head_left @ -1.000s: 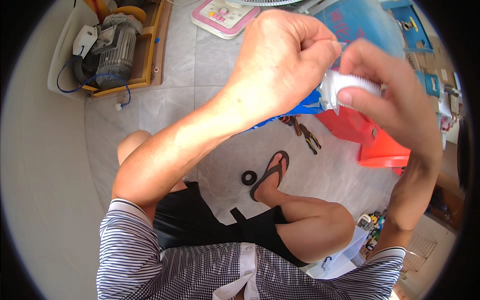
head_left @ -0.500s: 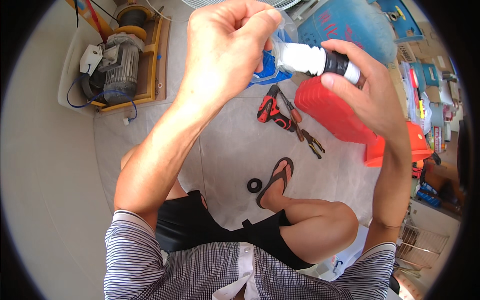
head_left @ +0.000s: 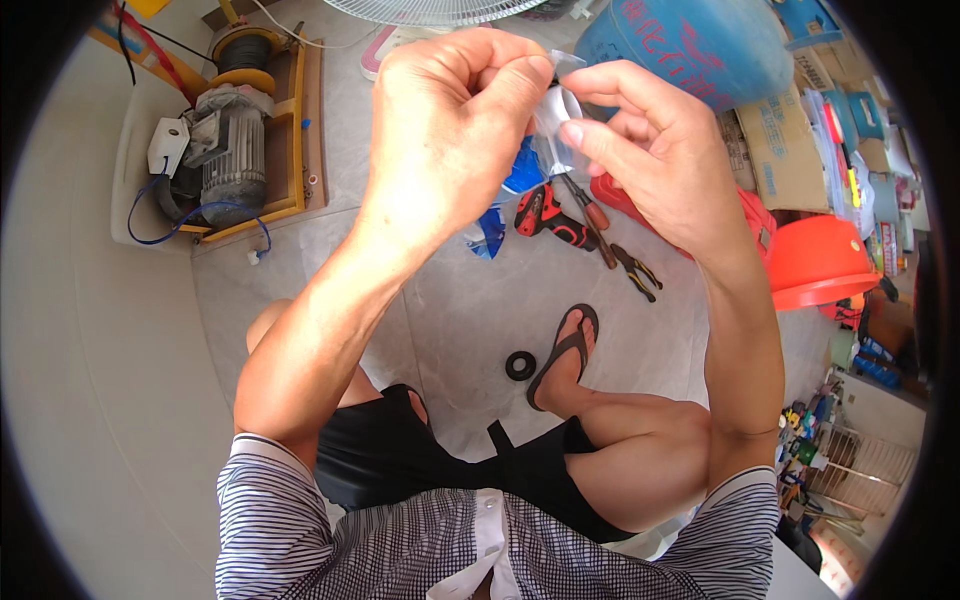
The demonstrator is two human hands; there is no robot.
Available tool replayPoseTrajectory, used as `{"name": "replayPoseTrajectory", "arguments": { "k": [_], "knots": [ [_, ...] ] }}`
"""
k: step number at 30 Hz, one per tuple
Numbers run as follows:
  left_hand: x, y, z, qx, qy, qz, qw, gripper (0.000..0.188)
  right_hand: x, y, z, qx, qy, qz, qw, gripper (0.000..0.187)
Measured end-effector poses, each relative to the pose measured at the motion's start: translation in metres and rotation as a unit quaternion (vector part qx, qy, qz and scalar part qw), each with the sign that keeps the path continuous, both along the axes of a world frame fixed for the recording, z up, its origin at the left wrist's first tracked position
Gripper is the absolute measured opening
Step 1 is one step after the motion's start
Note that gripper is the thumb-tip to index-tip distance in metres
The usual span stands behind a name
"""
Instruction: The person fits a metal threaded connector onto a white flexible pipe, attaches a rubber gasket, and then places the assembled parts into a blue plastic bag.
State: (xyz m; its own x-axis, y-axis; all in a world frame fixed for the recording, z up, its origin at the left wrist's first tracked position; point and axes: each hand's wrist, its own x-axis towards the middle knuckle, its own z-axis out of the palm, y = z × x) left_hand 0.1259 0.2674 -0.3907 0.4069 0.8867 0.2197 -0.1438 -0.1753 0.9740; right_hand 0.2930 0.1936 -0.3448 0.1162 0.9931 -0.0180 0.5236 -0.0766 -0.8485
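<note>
My left hand (head_left: 450,140) is closed in a pinch on a clear plastic bag (head_left: 548,150) with blue parts, held up in front of me. The white end of a drain hose (head_left: 560,108) shows at the bag; the rest of it is hidden by the plastic and my left hand. At that end, the thumb and forefinger of my right hand (head_left: 665,150) close in on the white rim from the right. A red and black cordless drill (head_left: 550,218), a screwdriver (head_left: 592,212) and pliers (head_left: 636,272) lie on the floor beyond. By my sandalled foot rests a black rubber ring (head_left: 520,366).
An electric motor (head_left: 232,160) with a cable drum stands at the left. A fan grille (head_left: 435,8) is at the top. Right of my hands are a blue drum (head_left: 685,50), a red container (head_left: 752,218), an orange-red basin (head_left: 822,262) and a cardboard box (head_left: 785,150).
My right hand has moved left, close to my left hand. The hose, which stuck out to the right with its black section showing, now shows only a white end at the bag.
</note>
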Motion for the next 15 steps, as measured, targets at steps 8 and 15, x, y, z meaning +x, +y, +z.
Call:
{"name": "replayPoseTrajectory", "arguments": {
  "k": [8, 15],
  "knots": [
    [-0.005, 0.003, -0.005, -0.113, -0.047, -0.06, 0.991, 0.014, 0.04, -0.004, -0.015, 0.137, 0.02, -0.013, 0.99, 0.018],
    [-0.016, -0.004, -0.011, -0.104, -0.023, -0.032, 0.994, 0.022, 0.029, -0.003, -0.037, -0.107, 0.112, 0.052, 0.987, 0.035]
  ]
}}
